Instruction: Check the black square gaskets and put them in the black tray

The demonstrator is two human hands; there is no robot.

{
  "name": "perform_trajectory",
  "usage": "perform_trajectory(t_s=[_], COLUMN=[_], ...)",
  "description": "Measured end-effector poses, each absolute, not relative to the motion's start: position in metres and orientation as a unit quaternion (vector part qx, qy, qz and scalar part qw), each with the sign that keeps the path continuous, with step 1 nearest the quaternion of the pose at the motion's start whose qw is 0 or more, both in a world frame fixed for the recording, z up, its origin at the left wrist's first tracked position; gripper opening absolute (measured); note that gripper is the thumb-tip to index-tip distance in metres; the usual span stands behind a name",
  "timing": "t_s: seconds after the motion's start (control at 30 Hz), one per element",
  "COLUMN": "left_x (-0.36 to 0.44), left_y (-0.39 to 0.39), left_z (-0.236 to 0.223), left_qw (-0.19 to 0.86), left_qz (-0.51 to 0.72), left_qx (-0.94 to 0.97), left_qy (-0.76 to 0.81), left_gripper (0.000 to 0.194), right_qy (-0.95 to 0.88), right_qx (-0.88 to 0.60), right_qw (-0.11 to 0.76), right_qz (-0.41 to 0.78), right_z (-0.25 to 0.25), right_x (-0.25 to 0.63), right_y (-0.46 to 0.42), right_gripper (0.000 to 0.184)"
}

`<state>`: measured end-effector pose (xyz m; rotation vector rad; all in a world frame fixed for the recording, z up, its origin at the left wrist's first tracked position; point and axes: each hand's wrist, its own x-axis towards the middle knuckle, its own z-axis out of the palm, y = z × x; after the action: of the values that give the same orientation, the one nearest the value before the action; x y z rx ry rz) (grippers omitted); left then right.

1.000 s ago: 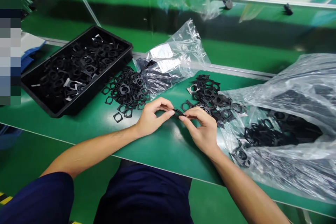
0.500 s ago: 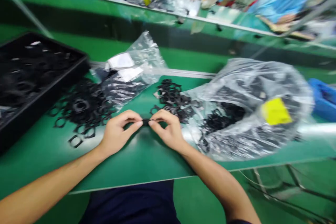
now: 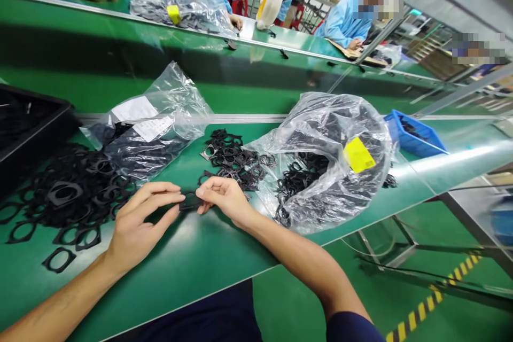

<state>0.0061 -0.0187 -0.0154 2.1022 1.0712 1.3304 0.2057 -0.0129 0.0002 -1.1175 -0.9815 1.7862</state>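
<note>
L hand (image 3: 140,219) and R hand (image 3: 226,200), forearms angled inward, both grips clamped on a black square gasket (image 3: 190,201), held just above the green bench (image 3: 192,256), betw. loose gasket pile (image 3: 76,197) and clear poly bag (image 3: 332,171).

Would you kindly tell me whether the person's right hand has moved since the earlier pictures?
No, hardly: the right hand is still just in front of the loose pile of black flat parts, as before; only the view has swung.
</note>
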Motion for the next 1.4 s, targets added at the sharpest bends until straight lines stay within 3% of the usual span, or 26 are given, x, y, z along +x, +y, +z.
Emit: perform_trajectory(t_s=[0.2, 0.33, 0.43, 0.9, 1.13, 1.4], left_x=[0.001, 0.001, 0.005, 0.009, 0.013, 0.014], left_y=[-0.017, -0.016, -0.016, -0.003, -0.003, 0.004], left_z=[-0.018, -0.023, -0.022, -0.012, -0.014, -0.013], left_qw=[0.255, 0.300, 0.306, 0.273, 0.410, 0.644], left_qz=[0.458, 0.451, 0.453, 0.506, 0.486, 0.446], left_qx=[0.740, 0.709, 0.702, 0.728, 0.638, 0.423], left_qy=[0.422, 0.452, 0.455, 0.373, 0.435, 0.456], left_gripper=[0.006, 0.008, 0.007, 0.005, 0.016, 0.040], right_qy=[-0.585, -0.687, -0.690, -0.726, -0.679, -0.600], right_qx=[-0.455, -0.415, -0.410, -0.403, -0.437, -0.456], right_qw=[0.445, 0.438, 0.447, 0.461, 0.446, 0.435], right_qz=[0.502, 0.405, 0.394, 0.313, 0.387, 0.493], right_z=[-0.004, -0.002, -0.002, 0.004, 0.001, 0.000], right_x=[0.207, 0.210, 0.211, 0.212, 0.209, 0.207], right_y=[-0.021, -0.022, -0.020, -0.011, -0.009, -0.007], right_gripper=[0.013, 0.011, 0.004, 0.008, 0.004, 0.025])
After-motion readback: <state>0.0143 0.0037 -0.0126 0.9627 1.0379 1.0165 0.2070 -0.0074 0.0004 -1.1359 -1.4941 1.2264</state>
